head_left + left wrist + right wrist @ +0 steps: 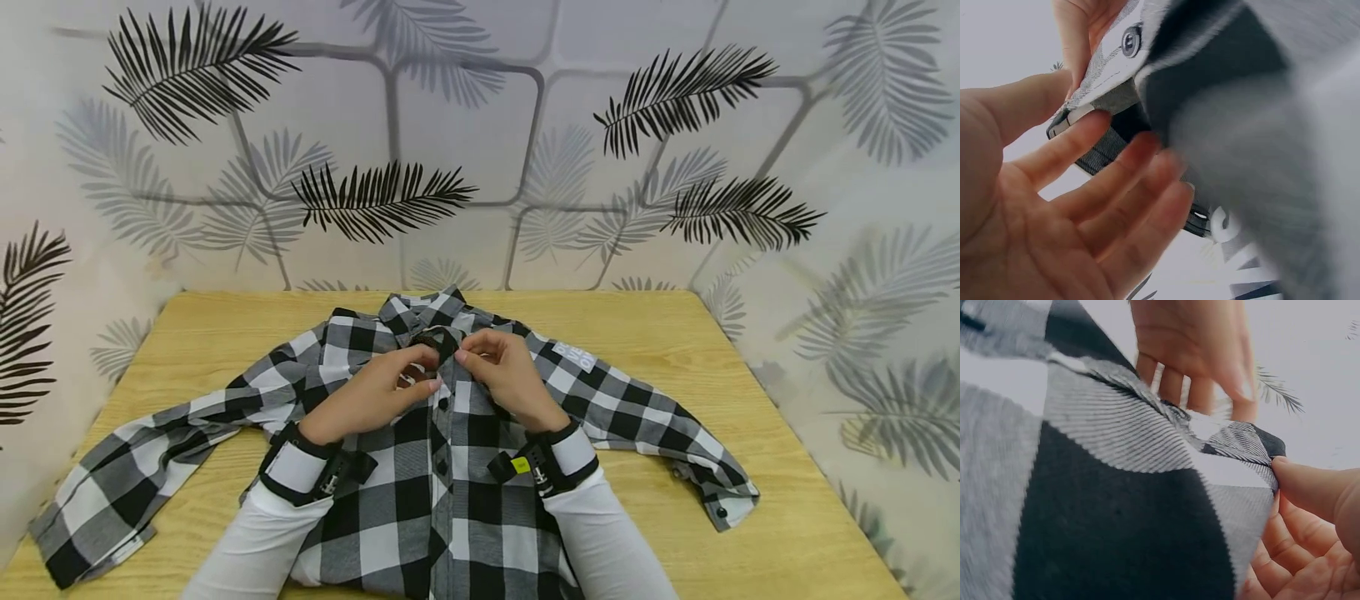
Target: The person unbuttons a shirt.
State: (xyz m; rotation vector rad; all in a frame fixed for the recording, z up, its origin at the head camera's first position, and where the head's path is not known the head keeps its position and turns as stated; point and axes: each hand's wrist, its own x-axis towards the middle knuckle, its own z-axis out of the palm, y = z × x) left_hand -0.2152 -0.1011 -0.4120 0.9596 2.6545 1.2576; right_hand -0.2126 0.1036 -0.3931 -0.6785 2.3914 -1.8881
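A black, grey and white checked button-up shirt lies front up with its collar at the far side. Over the upper chest, my right hand pinches the front edge of the shirt between thumb and fingers, lifting it a little. My left hand is beside it, thumb and index finger apart, fingertips at the raised cloth. In the left wrist view, a dark round button shows on the lifted strip, and the left index finger touches its edge. The right thumb presses the corner of the cloth in the right wrist view.
The shirt's sleeves spread to both sides over a wooden table. One cuff with a button lies at the right, the other at the front left. White lettering marks the right-hand sleeve. Leaf-patterned covering stands behind the table.
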